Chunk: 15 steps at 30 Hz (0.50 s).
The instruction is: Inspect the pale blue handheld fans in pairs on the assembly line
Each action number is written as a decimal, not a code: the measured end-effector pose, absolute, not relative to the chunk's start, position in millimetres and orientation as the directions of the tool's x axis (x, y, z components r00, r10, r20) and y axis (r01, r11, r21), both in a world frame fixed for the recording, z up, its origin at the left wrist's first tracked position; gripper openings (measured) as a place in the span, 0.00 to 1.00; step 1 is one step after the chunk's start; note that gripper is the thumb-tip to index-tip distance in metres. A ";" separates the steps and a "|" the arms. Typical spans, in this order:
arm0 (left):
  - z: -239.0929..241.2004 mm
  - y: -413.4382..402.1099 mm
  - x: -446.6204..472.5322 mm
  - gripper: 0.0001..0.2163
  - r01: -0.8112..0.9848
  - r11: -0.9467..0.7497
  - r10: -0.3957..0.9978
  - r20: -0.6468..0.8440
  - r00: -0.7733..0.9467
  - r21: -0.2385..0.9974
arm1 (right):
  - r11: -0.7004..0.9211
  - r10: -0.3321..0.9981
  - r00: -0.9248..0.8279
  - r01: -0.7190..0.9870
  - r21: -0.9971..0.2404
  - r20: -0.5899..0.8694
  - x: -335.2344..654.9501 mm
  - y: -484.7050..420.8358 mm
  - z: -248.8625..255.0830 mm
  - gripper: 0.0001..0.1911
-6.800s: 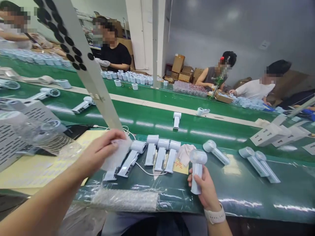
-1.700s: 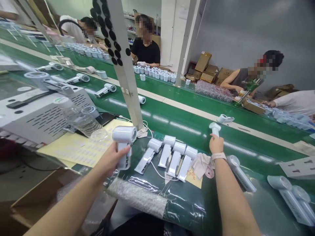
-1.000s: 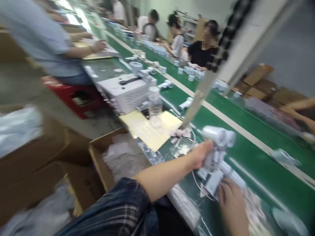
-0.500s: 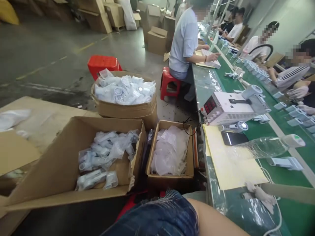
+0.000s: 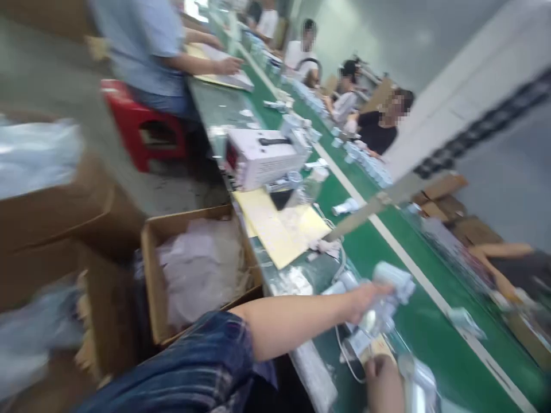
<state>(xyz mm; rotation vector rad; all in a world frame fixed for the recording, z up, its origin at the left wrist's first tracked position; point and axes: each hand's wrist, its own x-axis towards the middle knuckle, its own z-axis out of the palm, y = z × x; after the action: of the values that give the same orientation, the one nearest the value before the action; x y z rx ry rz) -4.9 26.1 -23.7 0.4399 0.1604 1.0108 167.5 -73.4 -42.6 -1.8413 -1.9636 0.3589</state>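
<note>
My left hand [image 5: 364, 301] reaches across the bench edge, its fingers closed on a pale blue plastic device [image 5: 394, 278] with a rounded, tube-like head. Motion blur hides the finer detail. Below it, near the bottom edge, my right hand [image 5: 382, 373] is curled, thumb side up, by a small yellowish piece [image 5: 379, 347]. What that hand holds, if anything, I cannot make out. More pale blue devices [image 5: 417, 381] lie close around both hands, and a white cable [image 5: 344, 350] loops beside them.
Green conveyor belt [image 5: 413, 298] runs along the bench. Yellow paper [image 5: 275, 232], a clear bottle [image 5: 312, 186] and a white power supply [image 5: 264, 158] are further up. A carton of translucent bags [image 5: 202, 269] stands left. Co-workers sit along the line; a slanted bar [image 5: 365, 221] crosses the view.
The view has swung right, from the cartons toward the bench. Both my hands have come into sight, the left one holding a pale blue device. The cartons have shifted left in view.
</note>
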 end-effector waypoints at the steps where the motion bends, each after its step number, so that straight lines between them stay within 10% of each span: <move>1: -27.2 24.3 -1.4 0.24 -0.752 0.495 0.817 0.061 0.573 0.434 | 0.037 0.993 0.035 0.824 -0.565 0.115 172.0 -85.4 -45.2 0.20; 5: -30.6 16.8 -9.1 0.32 -0.707 0.561 0.769 0.045 0.638 0.431 | -0.055 0.978 0.205 0.447 -0.893 0.043 153.4 -122.0 -42.5 0.17; 15: 3.5 -9.6 -20.6 0.32 -0.780 0.319 0.905 0.070 0.419 0.538 | 0.019 1.000 -0.015 0.374 -0.927 0.015 112.4 -127.7 -4.5 0.14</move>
<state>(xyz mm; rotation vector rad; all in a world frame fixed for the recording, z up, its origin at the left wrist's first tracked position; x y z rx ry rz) -20.6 -9.6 3.5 0.5461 0.2639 1.1244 112.4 -127.7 -4.5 -1.4665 -1.5027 0.9986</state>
